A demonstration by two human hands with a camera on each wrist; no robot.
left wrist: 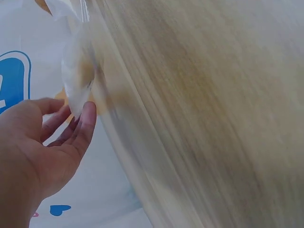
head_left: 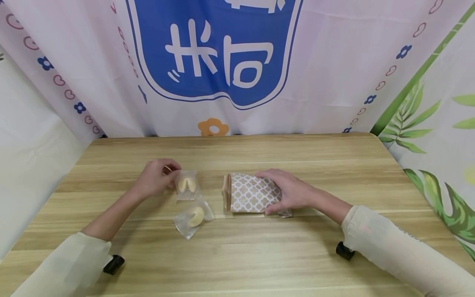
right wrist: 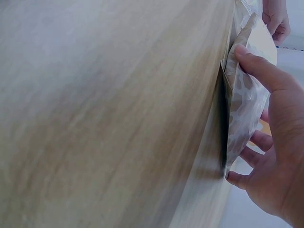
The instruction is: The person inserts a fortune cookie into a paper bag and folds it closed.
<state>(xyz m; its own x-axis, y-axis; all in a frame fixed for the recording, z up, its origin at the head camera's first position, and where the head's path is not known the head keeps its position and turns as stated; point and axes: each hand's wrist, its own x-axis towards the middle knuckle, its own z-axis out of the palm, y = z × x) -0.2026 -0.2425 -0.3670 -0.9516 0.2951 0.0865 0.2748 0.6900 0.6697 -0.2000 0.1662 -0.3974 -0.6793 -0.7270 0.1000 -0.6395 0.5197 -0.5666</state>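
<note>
In the head view my left hand (head_left: 157, 177) pinches the edge of a clear wrapper holding a fortune cookie (head_left: 187, 185). The left wrist view shows the wrapper's corner between the thumb and fingers of that hand (left wrist: 52, 142). A second wrapped fortune cookie (head_left: 196, 216) lies on the table just in front of the first. To the right, my right hand (head_left: 291, 190) grips a brown paper bag (head_left: 248, 194) with a white lattice pattern, which lies on its side. In the right wrist view the thumb lies along one side of the bag (right wrist: 244, 107) and the fingers on the other.
Both hands work over a wood-grain table (head_left: 237, 260). Behind it hangs a pale curtain (head_left: 319, 82) with a blue emblem, and a leaf-patterned cloth (head_left: 438, 136) hangs at the right. Black wrist devices show beneath each sleeve.
</note>
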